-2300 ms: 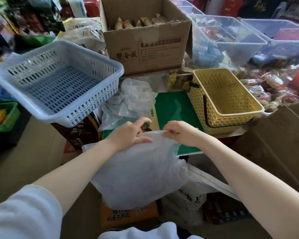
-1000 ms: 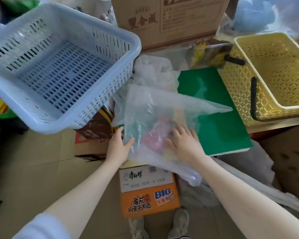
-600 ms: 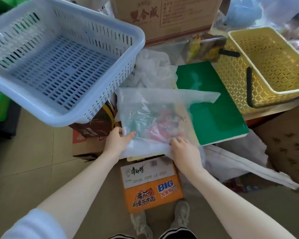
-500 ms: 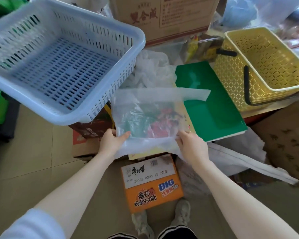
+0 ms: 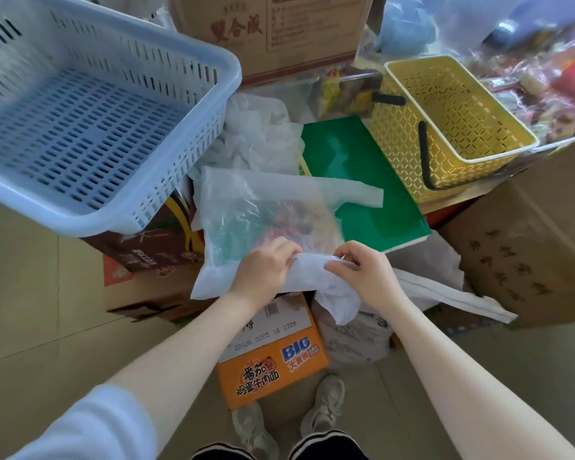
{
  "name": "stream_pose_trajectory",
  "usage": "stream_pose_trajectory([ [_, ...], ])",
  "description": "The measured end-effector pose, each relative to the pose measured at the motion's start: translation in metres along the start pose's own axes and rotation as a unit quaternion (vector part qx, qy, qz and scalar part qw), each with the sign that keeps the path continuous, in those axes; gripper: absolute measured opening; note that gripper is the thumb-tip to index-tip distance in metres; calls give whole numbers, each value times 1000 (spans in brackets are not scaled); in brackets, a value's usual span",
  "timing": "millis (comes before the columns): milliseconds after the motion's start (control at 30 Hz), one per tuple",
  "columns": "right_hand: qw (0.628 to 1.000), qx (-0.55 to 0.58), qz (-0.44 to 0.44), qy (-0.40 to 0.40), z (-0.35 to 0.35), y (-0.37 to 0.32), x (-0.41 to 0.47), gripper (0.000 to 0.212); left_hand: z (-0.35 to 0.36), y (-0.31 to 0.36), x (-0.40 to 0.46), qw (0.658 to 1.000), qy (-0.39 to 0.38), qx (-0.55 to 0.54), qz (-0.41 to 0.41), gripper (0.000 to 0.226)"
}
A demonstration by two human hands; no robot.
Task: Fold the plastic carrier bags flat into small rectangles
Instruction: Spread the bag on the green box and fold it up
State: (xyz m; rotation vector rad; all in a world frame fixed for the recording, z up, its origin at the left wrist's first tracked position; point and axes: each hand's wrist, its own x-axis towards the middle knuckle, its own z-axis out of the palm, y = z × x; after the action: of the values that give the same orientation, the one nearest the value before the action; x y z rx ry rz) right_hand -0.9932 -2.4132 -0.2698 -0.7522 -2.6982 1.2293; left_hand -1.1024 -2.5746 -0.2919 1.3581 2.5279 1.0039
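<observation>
Two bare hands meet over a translucent plastic carrier bag (image 5: 263, 207) lying flat on a crowded tabletop, its handle strip reaching right across a green board (image 5: 362, 167). From the left: a pale blue slotted basket (image 5: 90, 127) sits tilted beside the bag, then the left hand (image 5: 263, 270) and right hand (image 5: 365, 273), each grip narrow, fingers curled and pinching the bag's near edge, which is lifted and crumpled between them (some hangs below the right hand). Farther right stands a yellow lattice basket (image 5: 452, 127), with an orange noodle carton (image 5: 273, 366) below the forearms.
</observation>
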Motion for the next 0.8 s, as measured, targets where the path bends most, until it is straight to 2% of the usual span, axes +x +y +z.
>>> stream_pose_trajectory([
  [100,992,-117,-27,-32,-26,21,-3,12,-8,-1,4,999,30,-12,-34,12],
  [167,983,-176,-44,12,-38,41,-3,5,-17,-4,3,998,32,8,-47,12],
  [267,976,-198,11,89,-51,64,0,11,-26,-16,-3,992,53,16,-113,11],
  [333,989,-104,54,91,-55,69,3,11,-30,-19,-6,983,69,-8,-171,12],
  [400,994,72,85,-8,-53,60,2,19,-30,-15,-4,976,77,-35,-200,12],
  [433,981,155,92,-75,-49,54,0,30,-29,-11,-2,974,84,-45,-206,11],
  [467,968,199,79,-129,-43,51,-1,41,-28,-6,0,972,89,-52,-211,11],
  [500,965,196,58,-165,-36,48,-3,49,-27,-1,2,971,92,-58,-212,10],
  [567,963,215,42,-159,-24,42,-2,46,-24,5,5,972,85,-65,-210,11],
  [633,939,325,84,-79,-23,29,5,21,-22,6,4,974,75,-54,-209,14],
  [700,914,391,103,-36,-31,22,17,4,-20,5,0,974,67,-27,-214,14],
  [767,912,395,92,-59,-41,21,29,6,-18,6,-5,975,35,-2,-220,10],
  [800,910,399,89,-76,-46,22,33,4,-16,8,-6,976,12,-2,-219,17],
])
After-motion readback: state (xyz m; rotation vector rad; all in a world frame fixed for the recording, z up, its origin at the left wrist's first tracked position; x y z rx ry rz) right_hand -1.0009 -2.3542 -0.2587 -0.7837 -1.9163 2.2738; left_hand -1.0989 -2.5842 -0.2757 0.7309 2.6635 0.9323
